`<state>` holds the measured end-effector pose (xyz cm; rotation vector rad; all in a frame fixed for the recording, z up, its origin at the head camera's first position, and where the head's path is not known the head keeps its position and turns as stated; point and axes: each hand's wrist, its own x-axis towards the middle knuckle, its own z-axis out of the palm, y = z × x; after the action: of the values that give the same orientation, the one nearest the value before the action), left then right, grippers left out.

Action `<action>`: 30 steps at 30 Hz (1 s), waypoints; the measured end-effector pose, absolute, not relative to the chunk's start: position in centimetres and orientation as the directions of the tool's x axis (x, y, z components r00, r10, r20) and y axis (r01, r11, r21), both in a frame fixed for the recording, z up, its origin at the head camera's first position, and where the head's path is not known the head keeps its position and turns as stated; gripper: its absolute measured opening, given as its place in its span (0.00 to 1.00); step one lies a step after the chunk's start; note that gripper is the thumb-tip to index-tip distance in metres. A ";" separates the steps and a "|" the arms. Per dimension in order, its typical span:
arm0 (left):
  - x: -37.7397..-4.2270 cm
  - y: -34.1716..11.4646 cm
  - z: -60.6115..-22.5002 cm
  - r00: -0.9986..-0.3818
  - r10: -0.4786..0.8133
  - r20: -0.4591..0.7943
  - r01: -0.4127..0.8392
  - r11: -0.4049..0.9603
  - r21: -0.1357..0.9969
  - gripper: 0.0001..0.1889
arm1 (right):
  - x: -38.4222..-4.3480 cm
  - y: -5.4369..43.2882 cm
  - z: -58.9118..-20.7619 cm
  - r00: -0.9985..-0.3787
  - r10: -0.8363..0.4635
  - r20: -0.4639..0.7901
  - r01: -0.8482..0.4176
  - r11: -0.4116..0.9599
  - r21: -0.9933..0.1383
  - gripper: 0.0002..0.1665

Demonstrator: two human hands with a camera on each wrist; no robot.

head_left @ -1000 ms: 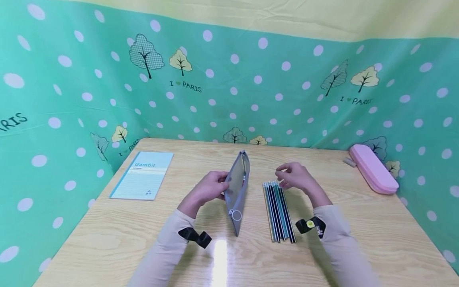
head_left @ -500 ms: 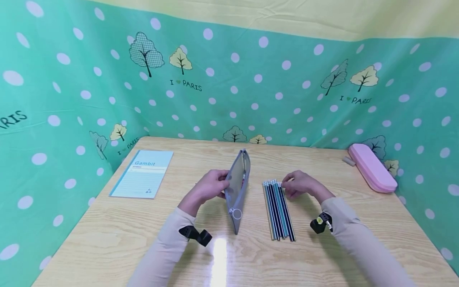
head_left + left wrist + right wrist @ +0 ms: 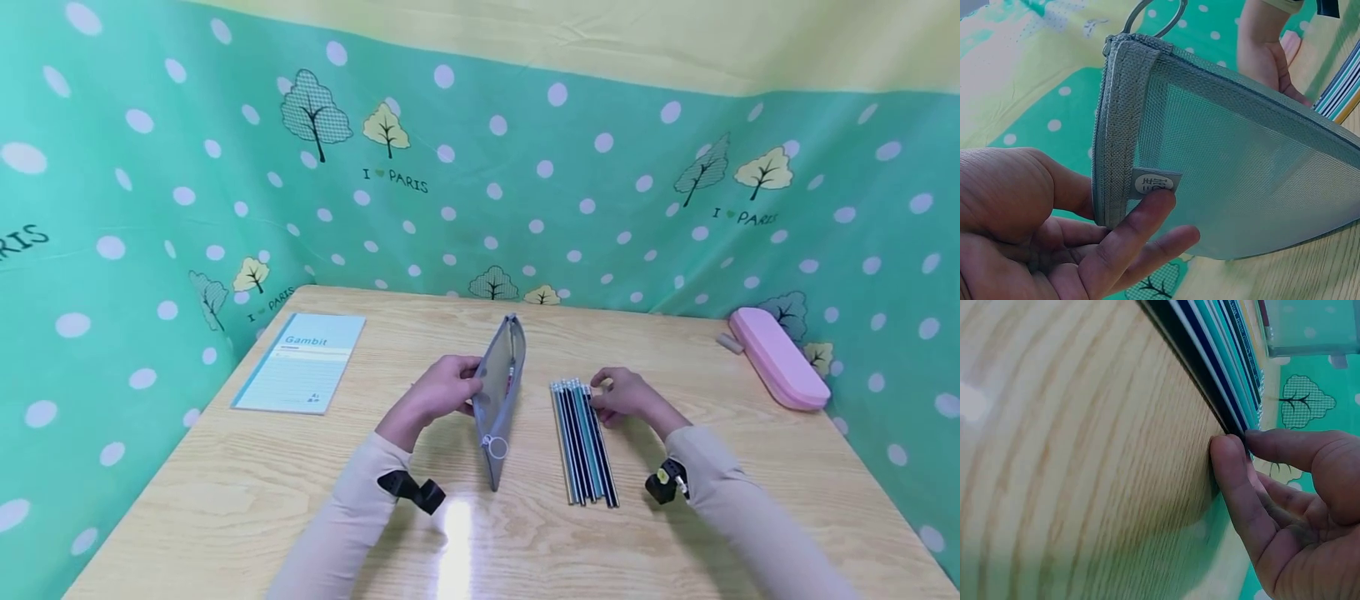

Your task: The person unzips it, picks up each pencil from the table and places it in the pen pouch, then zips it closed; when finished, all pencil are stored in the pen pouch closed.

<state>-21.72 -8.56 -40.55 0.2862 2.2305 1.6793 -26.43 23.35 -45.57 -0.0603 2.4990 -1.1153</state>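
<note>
A grey mesh zip pouch (image 3: 493,400) stands on edge in the middle of the table, its zip undone and a ring on the zip pull. My left hand (image 3: 442,390) grips the pouch's left side; in the left wrist view, thumb and fingers pinch its zipped edge beside a small label (image 3: 1155,182). Something small and reddish shows inside the pouch. Right of it lies a row of several dark, teal and gold pencils (image 3: 581,442), eraser ends away from me. My right hand (image 3: 628,395) pinches the eraser end of the rightmost dark pencil (image 3: 1210,403) between thumb and finger.
A light blue notebook (image 3: 303,362) lies on the left of the wooden table (image 3: 262,500). At the far right are a pink pencil case (image 3: 778,358) and a small grey eraser-like block (image 3: 728,342). A green dotted curtain (image 3: 480,208) hangs behind the table.
My right hand has come down from above the pencils to their right side, and its fingers have closed on the rightmost one. The left hand and pouch have stayed in place.
</note>
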 end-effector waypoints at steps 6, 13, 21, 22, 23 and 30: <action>-21.8 -8.4 -40.7 -0.918 0.370 -0.141 -0.029 0.292 0.956 0.27 | -26.3 23.2 -45.9 -0.935 -0.165 -0.315 0.110 0.708 -0.698 0.25; -21.8 -8.6 -40.6 -0.921 0.365 -0.137 -0.028 0.289 0.957 0.27 | -26.2 22.8 -45.9 -0.951 -0.151 -0.271 0.064 0.760 -0.647 0.25; -21.8 -8.7 -40.6 -0.923 0.361 -0.135 -0.029 0.286 0.958 0.27 | -26.2 23.8 -45.1 -0.932 -0.185 -0.312 0.108 0.680 -0.725 0.27; -21.8 -8.7 -40.6 -0.923 0.361 -0.135 -0.028 0.286 0.958 0.27 | -26.2 24.0 -45.0 -0.928 -0.195 -0.317 0.120 0.649 -0.751 0.28; -21.8 -8.7 -40.7 -0.922 0.362 -0.136 -0.029 0.286 0.958 0.27 | -26.2 24.3 -44.8 -0.927 -0.202 -0.317 0.130 0.621 -0.773 0.30; -21.8 -8.8 -40.5 -0.919 0.370 -0.136 -0.021 0.297 0.955 0.27 | -25.9 25.5 -42.2 -0.958 -0.203 -0.201 0.115 0.369 -0.922 0.36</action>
<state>-21.80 -8.81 -40.48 0.3153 2.2396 1.6569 -25.94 25.53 -42.16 -0.0779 2.3527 -1.6190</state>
